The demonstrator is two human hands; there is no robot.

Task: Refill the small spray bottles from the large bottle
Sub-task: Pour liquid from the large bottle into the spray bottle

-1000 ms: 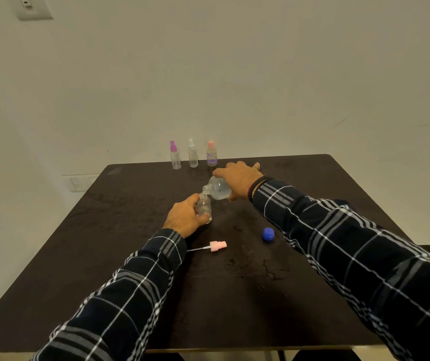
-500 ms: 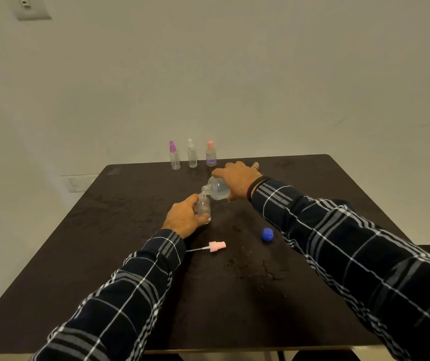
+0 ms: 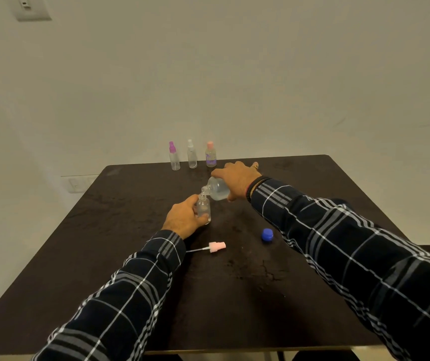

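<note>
My right hand [image 3: 237, 178] grips the big bottle [image 3: 217, 188] tipped neck-down leftward, mouth meeting the mouth of the small bottle [image 3: 204, 208] my left hand [image 3: 185, 217] clasps upright on the bench [image 3: 234, 282].

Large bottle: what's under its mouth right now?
The uncapped small bottle, upright in the left hand; the right hand tips the large bottle over it. Fill level is unclear, partly covered by fingers.

3 bottles [image 3: 192, 157] stand behind large bottle [image 3: 217, 188].
</note>
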